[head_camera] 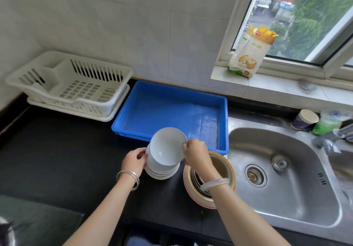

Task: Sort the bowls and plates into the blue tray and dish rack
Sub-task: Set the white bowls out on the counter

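Sorting has barely begun: the blue tray (172, 110) at centre and the dish rack (72, 85) at upper left hold nothing. The left hand (133, 161) steadies the bowl stack (162, 169) on the tabletop (57, 150); the right hand (194, 154) pinches the tilted top bowl (167, 146). The plates (210, 180) wait just right of the stack.

Premises: a home kitchen. Evidence: a steel sink (282, 178) with strainer plug (280, 162) and tap (328, 142) set into a dark counter (57, 150), white tiled wall (114, 26), and a dish rack (72, 85) beside a blue tray (172, 108). A bag of flour (250, 52) stands on the sill (277, 89) under a window (305, 16) overlooking trees and houses.
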The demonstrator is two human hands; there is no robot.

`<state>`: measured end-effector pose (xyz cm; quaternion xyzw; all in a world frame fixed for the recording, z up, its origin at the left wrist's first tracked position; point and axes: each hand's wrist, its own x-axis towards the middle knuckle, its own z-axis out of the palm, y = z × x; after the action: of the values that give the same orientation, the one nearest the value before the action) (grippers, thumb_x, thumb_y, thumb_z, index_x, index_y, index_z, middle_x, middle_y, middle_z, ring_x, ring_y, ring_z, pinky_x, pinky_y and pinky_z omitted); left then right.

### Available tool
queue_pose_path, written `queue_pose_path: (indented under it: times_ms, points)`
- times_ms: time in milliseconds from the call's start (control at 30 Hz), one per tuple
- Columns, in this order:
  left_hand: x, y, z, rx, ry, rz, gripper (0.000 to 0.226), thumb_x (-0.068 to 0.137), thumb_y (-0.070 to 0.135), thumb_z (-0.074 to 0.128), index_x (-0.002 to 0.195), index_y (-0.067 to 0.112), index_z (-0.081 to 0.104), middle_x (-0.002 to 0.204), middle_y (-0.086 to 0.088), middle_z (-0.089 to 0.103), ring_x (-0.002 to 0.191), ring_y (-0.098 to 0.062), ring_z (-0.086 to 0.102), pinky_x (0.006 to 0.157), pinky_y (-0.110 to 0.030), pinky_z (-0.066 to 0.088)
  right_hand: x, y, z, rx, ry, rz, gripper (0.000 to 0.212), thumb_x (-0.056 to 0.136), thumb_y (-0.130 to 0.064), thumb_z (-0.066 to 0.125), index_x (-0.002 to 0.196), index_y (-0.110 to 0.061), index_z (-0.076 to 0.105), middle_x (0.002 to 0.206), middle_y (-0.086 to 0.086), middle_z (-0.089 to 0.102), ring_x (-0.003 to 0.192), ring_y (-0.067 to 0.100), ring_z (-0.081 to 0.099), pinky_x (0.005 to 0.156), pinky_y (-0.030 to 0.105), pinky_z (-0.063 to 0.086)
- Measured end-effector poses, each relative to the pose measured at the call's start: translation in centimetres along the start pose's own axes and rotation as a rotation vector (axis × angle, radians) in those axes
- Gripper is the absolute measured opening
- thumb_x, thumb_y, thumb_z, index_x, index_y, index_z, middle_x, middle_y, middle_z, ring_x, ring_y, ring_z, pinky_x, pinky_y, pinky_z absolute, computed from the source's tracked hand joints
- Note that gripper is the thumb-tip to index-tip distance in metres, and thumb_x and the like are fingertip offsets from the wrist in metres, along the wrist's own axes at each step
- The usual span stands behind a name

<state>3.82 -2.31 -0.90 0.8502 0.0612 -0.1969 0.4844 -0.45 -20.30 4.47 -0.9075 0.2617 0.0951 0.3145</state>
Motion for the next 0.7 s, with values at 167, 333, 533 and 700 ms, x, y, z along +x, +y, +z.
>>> queue_pose_path:
  times_ms: [167,333,533,700]
  points:
    - [0.3,1.2,0.8,0.222,0.076,0.062,0.020,0.084,0.012,0.060,0.103,0.019,0.061,0.103,-0.006,0.058,0.085,-0.019,0.057,0.077,-0.035,0.050,-0.4,0.9,-0.9,0.170,0.016,0.034,0.032,0.094,-0.017,0.037,0.085,0.003,0.060,0.083,0.025,0.068,0.078,0.039,0.067,0.077,0.049,0.057]
    - [-0.3,2.2,1.6,0.349,0.207,0.166,0.007,0.086,0.009,0.052,0.083,0.016,0.054,0.089,-0.002,0.055,0.072,-0.019,0.054,0.061,-0.032,0.044,-0.5,2.1,-1.5,0.244,0.016,0.060,0.031,0.095,-0.018,0.038,0.085,0.001,0.061,0.067,0.015,0.064,0.059,0.029,0.066,0.068,0.042,0.060]
    - [-0.7,3.0,1.8,0.436,0.238,0.183,0.011,0.091,0.013,0.042,0.083,0.016,0.050,0.075,-0.002,0.059,0.067,-0.023,0.056,0.056,-0.036,0.046,-0.6,3.4,-2.3,0.277,-0.036,0.071,0.026,0.097,-0.020,0.040,0.087,-0.007,0.060,0.064,0.009,0.062,0.048,0.017,0.059,0.053,0.026,0.054]
    - [0.0,3.2,0.9,0.370,0.214,0.102,0.012,0.088,0.013,0.051,0.089,0.018,0.061,0.087,-0.001,0.066,0.075,-0.018,0.058,0.063,-0.030,0.046,-0.9,3.4,-3.3,0.298,-0.051,0.069,0.026,0.097,-0.019,0.041,0.077,-0.012,0.056,0.056,0.004,0.057,0.044,0.014,0.055,0.045,0.018,0.044]
